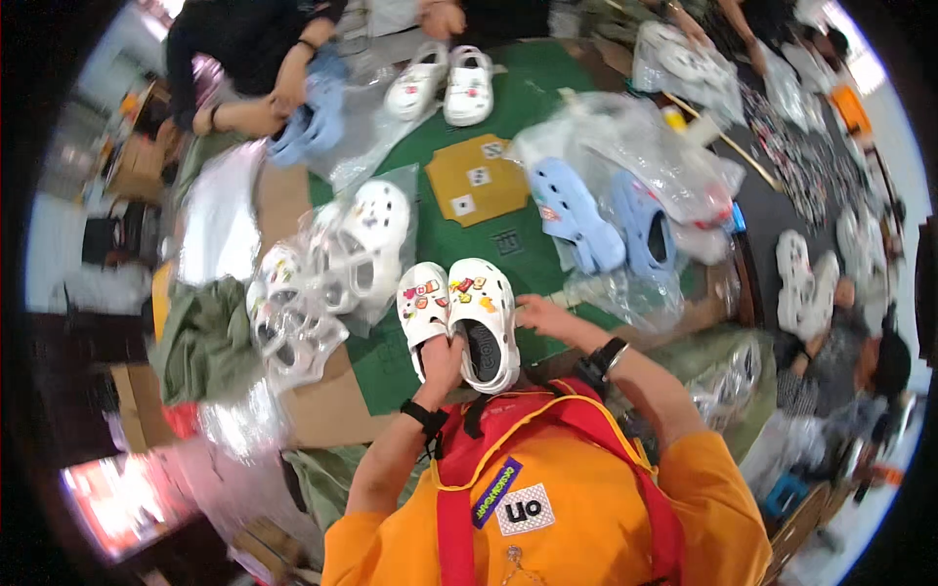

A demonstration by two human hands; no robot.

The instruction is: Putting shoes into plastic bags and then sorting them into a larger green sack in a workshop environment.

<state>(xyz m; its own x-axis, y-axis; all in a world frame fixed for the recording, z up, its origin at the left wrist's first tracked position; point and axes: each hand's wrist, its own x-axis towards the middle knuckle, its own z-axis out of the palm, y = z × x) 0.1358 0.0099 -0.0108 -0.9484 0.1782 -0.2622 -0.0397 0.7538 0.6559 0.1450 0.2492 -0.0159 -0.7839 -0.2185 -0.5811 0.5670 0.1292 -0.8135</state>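
A pair of white clogs [482, 293] with colourful charms on their toes stands upright before me at the near edge of the green mat. My left hand [443, 361] reaches into the heel opening of the left clog [422, 293] and grips it; the fingertips are hidden inside. Beside the right clog's outer side is my right hand [542, 317], its fingers partly stretched toward the shoe and holding nothing; whether they touch it I cannot tell.
Bagged white clogs [376, 217] lie at left, blue clogs [572, 215] in clear plastic at right. A yellow-brown board [476, 181] rests on the green mat [391, 381]. Across the table, one person's hands [290, 83] handle blue clogs, near another white pair [469, 88]. Other people work at right.
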